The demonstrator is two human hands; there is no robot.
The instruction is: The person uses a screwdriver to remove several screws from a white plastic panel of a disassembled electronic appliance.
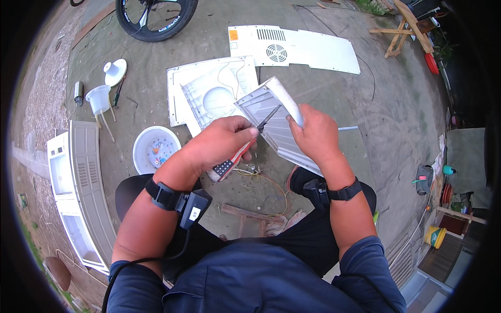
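My left hand [224,141] is closed around a hand tool with a narrow grey metal tip [271,115]. Below the fingers shows a handle-like part [224,169] with white stars on dark blue and red-and-white stripes. The tip lies against the ribbed inner face of a white plastic panel [282,136]. With my right hand [318,133] I grip that panel by its rolled edge, holding it tilted between my knees. Whether the tool is a knife, pliers or a screwdriver I cannot tell.
Beyond lie a white panel with a round opening [216,101] and a long vented panel [318,49]. At left are a white basin [156,149], a clear plastic container [98,99] and a white appliance casing [86,172]. Wires [271,180] and a wood piece [242,211] lie between my feet.
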